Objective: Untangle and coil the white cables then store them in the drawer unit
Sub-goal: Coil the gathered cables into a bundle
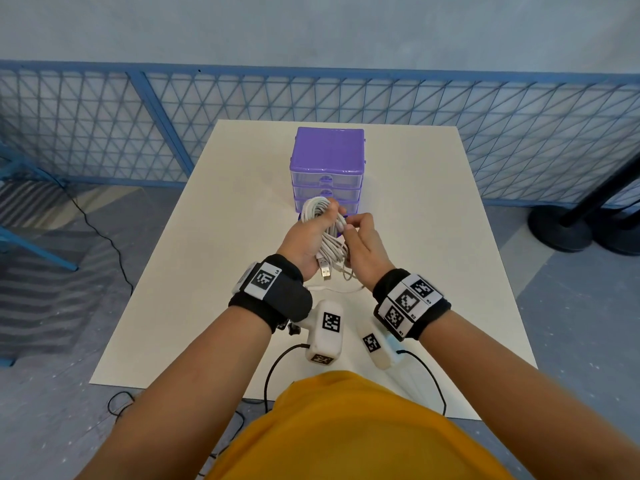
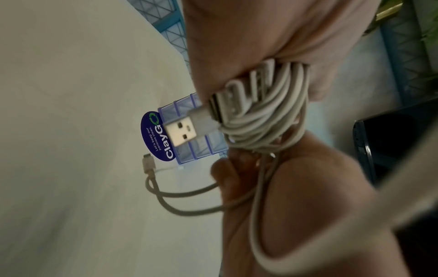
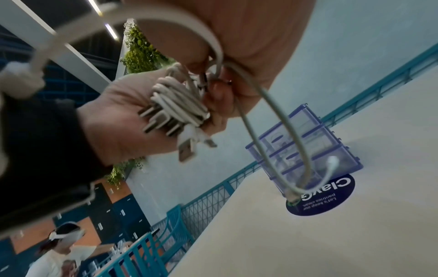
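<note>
A bundle of coiled white cables (image 1: 323,221) is held above the middle of the table, just in front of the purple drawer unit (image 1: 328,168). My left hand (image 1: 308,237) grips the bundle (image 2: 260,120), and a USB plug (image 2: 181,133) sticks out below its palm. My right hand (image 1: 360,244) pinches a strand at the bundle's right side. A loose loop (image 3: 279,131) hangs from the right hand, its small connector end (image 2: 148,161) near the table. All three drawers look closed.
The white table (image 1: 214,237) has a round blue sticker (image 3: 331,195) in front of the drawer unit. A blue mesh fence (image 1: 104,126) runs behind the table. Black stand bases (image 1: 561,226) sit on the floor at right. Black wires (image 1: 277,368) trail off the near edge.
</note>
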